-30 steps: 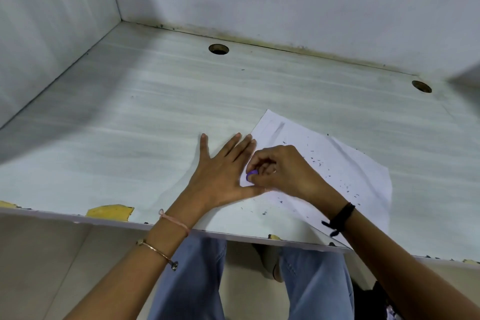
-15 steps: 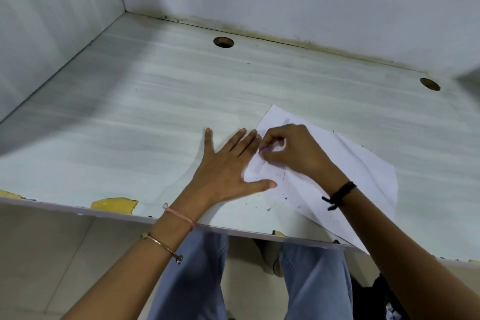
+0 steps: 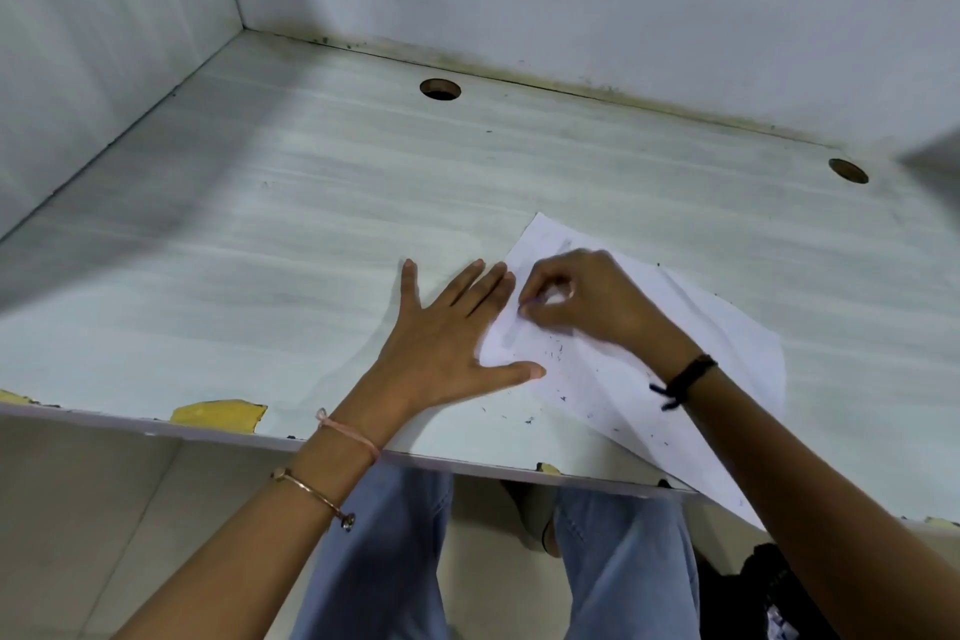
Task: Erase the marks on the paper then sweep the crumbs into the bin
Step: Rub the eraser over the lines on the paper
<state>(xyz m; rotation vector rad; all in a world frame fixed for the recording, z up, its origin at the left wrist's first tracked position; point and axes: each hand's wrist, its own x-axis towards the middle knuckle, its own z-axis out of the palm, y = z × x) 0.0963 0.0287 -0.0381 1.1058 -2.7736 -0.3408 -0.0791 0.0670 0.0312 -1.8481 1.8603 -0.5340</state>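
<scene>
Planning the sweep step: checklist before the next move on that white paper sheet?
1. White paper sheet pinned: ok, left hand lies flat on its left edge.
2. Grip on small purple eraser: ok, right hand pinches it, mostly hidden.
3. Marks erased: not ok, a faint grey streak shows.
4. Dark crumbs kept on sheet: not ok, some lie on the pale wooden desk.
5. Sheet fully supported: not ok, near corner overhangs the edge.
6. Bin within reach: cannot tell, not in view.
</scene>
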